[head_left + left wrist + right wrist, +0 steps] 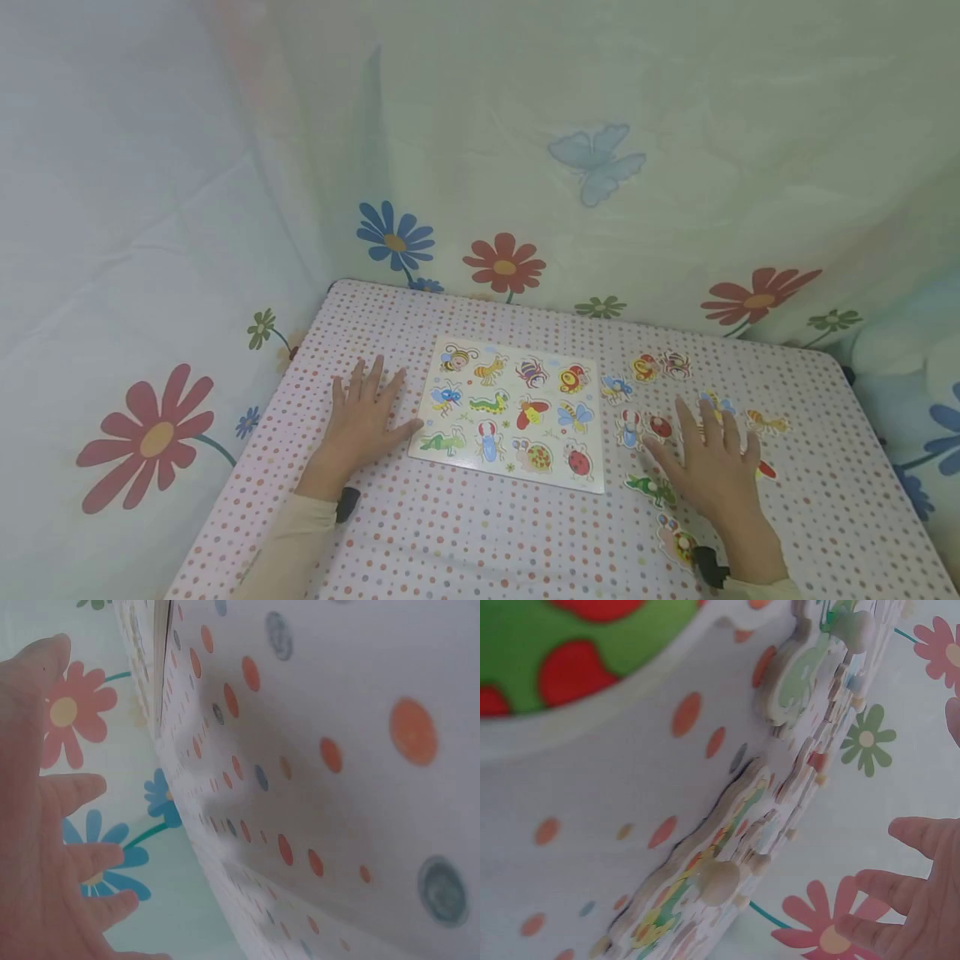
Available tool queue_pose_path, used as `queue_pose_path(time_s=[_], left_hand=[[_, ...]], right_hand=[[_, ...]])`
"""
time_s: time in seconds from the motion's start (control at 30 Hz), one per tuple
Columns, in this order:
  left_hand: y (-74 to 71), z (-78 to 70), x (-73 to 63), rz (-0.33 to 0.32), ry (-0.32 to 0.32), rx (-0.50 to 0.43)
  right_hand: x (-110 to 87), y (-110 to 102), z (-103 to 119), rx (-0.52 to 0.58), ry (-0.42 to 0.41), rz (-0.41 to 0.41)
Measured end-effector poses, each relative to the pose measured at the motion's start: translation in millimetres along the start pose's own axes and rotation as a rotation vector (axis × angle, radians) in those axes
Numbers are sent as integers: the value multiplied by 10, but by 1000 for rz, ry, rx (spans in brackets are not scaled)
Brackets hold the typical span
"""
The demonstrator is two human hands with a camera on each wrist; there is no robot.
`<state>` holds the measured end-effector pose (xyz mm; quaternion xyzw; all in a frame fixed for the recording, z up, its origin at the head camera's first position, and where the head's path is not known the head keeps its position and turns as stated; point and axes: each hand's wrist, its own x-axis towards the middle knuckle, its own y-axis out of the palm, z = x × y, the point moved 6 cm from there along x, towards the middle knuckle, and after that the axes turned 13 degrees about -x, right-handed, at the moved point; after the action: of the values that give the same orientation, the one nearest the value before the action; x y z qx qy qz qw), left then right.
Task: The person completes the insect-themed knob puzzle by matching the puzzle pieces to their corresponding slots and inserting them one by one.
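A flat insect puzzle board with pictures in rows lies on the dotted table. My left hand hovers beside its left edge, fingers spread, thumb pointing at the board. In the left wrist view, that hand holds nothing. Right of the board, my right hand is spread over several loose puzzle pieces and partly covers some. Near its thumb lie a stag beetle piece and a ladybird piece. A green grasshopper piece and a snail piece lie nearer me.
Beyond the right hand are a spider piece, a red-and-yellow piece and an orange insect piece. A blue mosquito piece sits by the board's right edge. Pieces carry small knobs. A flowered curtain hangs behind the table.
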<state>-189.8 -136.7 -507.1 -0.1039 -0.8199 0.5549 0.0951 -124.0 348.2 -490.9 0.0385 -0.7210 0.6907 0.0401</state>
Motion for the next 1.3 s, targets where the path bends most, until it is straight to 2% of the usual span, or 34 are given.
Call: queue_pose_path(time_s=[0.23, 0.47, 0.83, 1.07, 1.3], left_hand=[[-2, 6, -25, -13, 16, -6], [12, 23, -48, -16, 39, -51], [111, -5, -68, 105, 61, -133], [132, -28, -99, 153, 46, -163], [121, -52, -135, 159, 41, -146]], right_hand=[[30, -14, 8, 5, 15, 9], [20, -37, -9, 2, 28, -1], [6, -108, -145, 25, 59, -82], [3, -77, -267, 39, 127, -24], [3, -42, -388, 33, 153, -20]])
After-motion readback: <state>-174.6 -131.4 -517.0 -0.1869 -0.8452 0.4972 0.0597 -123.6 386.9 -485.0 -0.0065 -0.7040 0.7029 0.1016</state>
